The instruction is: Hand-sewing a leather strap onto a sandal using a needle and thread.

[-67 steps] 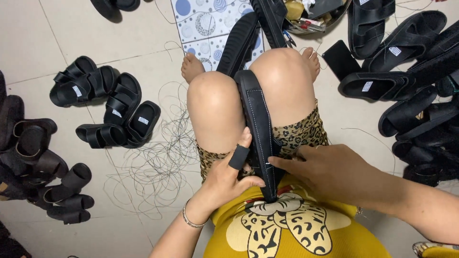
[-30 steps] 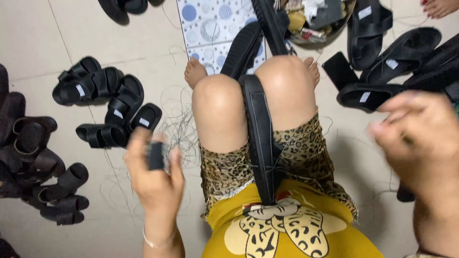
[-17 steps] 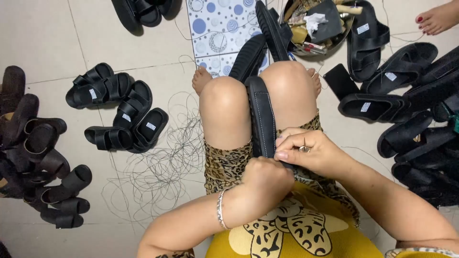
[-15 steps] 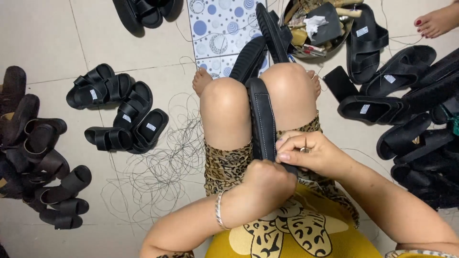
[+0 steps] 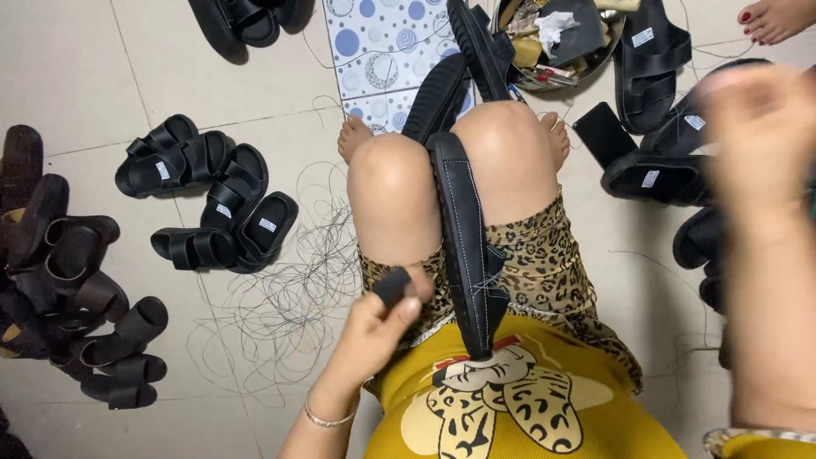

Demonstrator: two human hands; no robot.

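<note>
A black sandal sole [image 5: 466, 246] with white stitching along its edge stands on its side, clamped between my knees, its heel end against my yellow shirt. My left hand [image 5: 378, 327] is out to the left of the sole, over my left thigh, fingers closed on a small black tool handle [image 5: 392, 286]. My right hand [image 5: 761, 140] is raised high at the right edge, blurred by motion; what it holds cannot be made out. A faint thread seems to leave the sole's stitching near my lap.
Finished black sandals [image 5: 208, 204] lie in groups on the tiled floor at left and right [image 5: 654, 76]. Loose thread [image 5: 280, 314] tangles on the floor by my left leg. A patterned mat [image 5: 387, 47], a metal bowl of tools [image 5: 561, 42] and another person's foot [image 5: 773, 19] lie ahead.
Half a second ago both hands were together at the sole near my lap. Now the left has pulled away to the left with the tool and the right has swung up and out to the right.
</note>
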